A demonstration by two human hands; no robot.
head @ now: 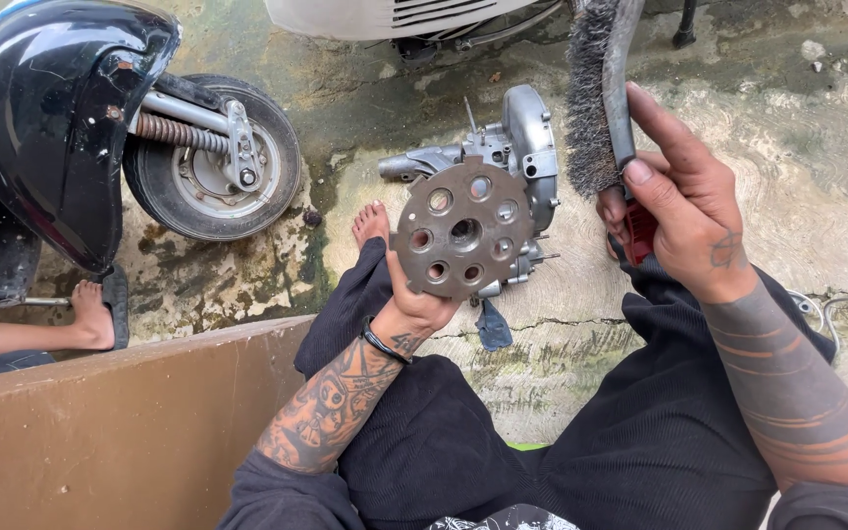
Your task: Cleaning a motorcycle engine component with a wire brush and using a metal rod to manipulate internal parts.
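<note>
Left hand [414, 309] fingers grip the rusty round perforated metal disc [461, 233]; right hand [684, 211] fingers clasp the red-handled wire brush [596, 93] raised beside it; rust remains, brushing seemingly unfinished.

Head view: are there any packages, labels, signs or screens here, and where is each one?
None can be seen: no package, label, sign or screen.
Left hand: holds a round brown metal disc with holes.
Right hand: holds a wire brush with a red handle.

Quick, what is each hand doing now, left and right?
Left hand: closed on the round metal disc with holes, held upright.
Right hand: closed on the wire brush, index finger extended along the handle.
</note>
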